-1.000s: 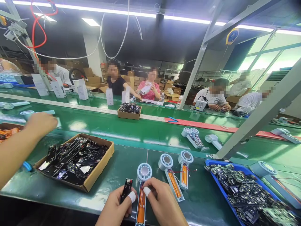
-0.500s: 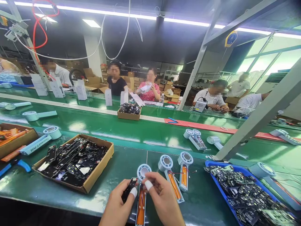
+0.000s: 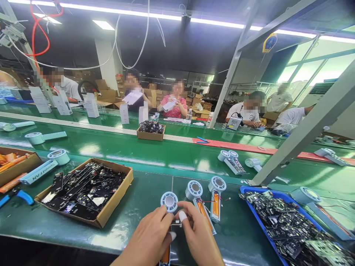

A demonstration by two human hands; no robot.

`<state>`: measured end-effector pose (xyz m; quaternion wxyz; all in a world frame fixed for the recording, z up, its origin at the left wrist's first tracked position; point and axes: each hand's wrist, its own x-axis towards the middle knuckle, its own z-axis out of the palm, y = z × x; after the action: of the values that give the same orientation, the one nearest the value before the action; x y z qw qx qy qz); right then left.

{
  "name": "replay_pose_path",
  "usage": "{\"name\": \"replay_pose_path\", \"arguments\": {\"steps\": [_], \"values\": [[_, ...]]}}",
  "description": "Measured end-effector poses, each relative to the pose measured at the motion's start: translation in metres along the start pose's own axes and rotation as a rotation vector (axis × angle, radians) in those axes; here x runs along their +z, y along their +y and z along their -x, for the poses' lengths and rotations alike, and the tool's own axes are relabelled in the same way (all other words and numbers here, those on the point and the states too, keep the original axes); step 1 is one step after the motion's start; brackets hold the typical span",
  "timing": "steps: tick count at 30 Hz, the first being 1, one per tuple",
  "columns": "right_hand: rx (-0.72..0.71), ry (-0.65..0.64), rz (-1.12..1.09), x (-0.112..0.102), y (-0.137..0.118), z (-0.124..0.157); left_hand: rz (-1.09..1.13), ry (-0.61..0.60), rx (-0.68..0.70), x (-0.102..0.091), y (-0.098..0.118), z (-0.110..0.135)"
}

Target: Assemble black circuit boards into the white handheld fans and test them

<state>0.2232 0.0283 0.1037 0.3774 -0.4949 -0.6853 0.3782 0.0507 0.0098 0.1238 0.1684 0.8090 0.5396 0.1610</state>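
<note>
Handheld fan (image 3: 169, 202): round white head, near the middle of the green table (image 3: 52, 229); handle runs nearward under the hands, orange battery (image 3: 165, 256) showing below them. Left hand (image 3: 148, 236) and right hand (image 3: 198, 236): both curled in at the fan's neck, fingertips close together, white-taped fingers (image 3: 182, 215). Whether they grip the fan, or something small between them, cannot be told. Handling: probably light, stiff plastic; best held by head or handle shell, clear of any thin wires. Also present: two similar fans (image 3: 194, 190) just right, blue tray of circuit boards (image 3: 259, 220) farther right, cardboard tray of black circuit boards (image 3: 116, 201) left.
</note>
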Motion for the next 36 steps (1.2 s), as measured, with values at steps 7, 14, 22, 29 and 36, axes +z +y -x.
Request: {"name": "replay_pose_path", "arguments": {"steps": [7, 14, 22, 29, 36], "values": [[-0.038, 0.041, 0.032, -0.003, 0.002, 0.005, 0.105, -0.016, -0.021, -0.027, -0.006, -0.012], [-0.293, -0.032, 0.120, 0.005, -0.018, 0.008, 0.300, 0.313, -0.076, -0.009, -0.028, 0.007], [-0.399, -0.029, 0.116, 0.021, -0.020, 0.008, 0.829, 0.236, -0.415, -0.005, -0.023, 0.009], [-0.267, 0.032, 0.006, 0.048, 0.000, 0.017, 1.257, 0.185, -0.542, 0.016, -0.018, 0.018], [-0.224, 0.092, -0.087, 0.056, 0.005, 0.017, 1.165, 0.246, -0.600, 0.016, -0.020, 0.022]]}}
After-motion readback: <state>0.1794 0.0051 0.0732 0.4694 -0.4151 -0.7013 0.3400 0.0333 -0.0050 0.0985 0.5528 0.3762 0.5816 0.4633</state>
